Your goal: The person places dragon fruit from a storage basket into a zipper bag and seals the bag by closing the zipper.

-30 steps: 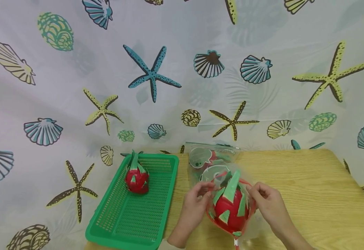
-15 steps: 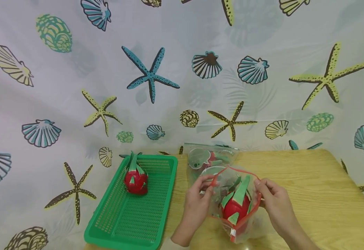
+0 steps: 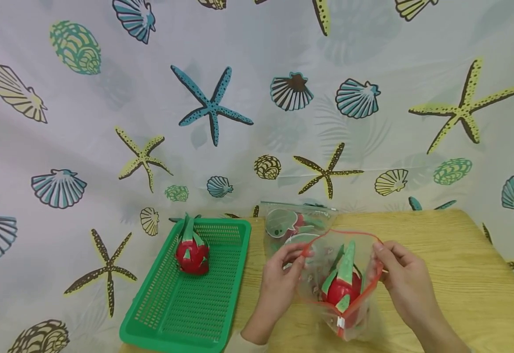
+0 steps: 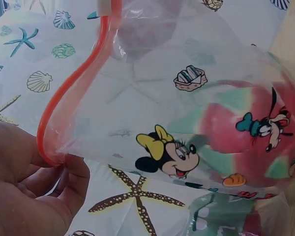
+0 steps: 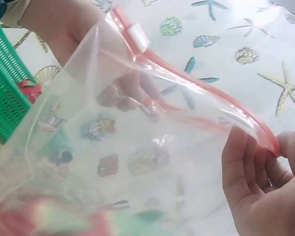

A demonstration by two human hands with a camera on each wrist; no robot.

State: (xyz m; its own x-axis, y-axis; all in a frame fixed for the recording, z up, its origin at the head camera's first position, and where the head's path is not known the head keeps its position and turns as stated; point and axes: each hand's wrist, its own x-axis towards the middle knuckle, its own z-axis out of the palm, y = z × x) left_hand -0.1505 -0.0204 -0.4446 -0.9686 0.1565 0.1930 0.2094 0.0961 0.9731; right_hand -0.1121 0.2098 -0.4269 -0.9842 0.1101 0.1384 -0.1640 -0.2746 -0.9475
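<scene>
A clear zipper bag (image 3: 327, 255) with a red-edged mouth and a white slider hangs between my two hands, its mouth spread wide. Inside it lies a red dragon fruit (image 3: 341, 289) with green scales. My left hand (image 3: 279, 284) pinches the left side of the red rim; in the left wrist view, cartoon prints show on the bag (image 4: 137, 98) beside that hand (image 4: 44, 182). Fingers and thumb of my right hand (image 3: 408, 282) pinch the opposite side of the rim, as the right wrist view also shows for this hand (image 5: 265, 182).
To the left is a green plastic basket (image 3: 199, 304), with another dragon fruit (image 3: 192, 256) at its far end. A second clear bag (image 3: 301, 215) with red and green contents lies behind the held bag. The wooden table (image 3: 451, 264) extends to the right.
My right hand has moved right and slightly up, pulling the bag's mouth wider. The dragon fruit now sits lower within the bag, below the rim's far edge. The basket has stayed put.
</scene>
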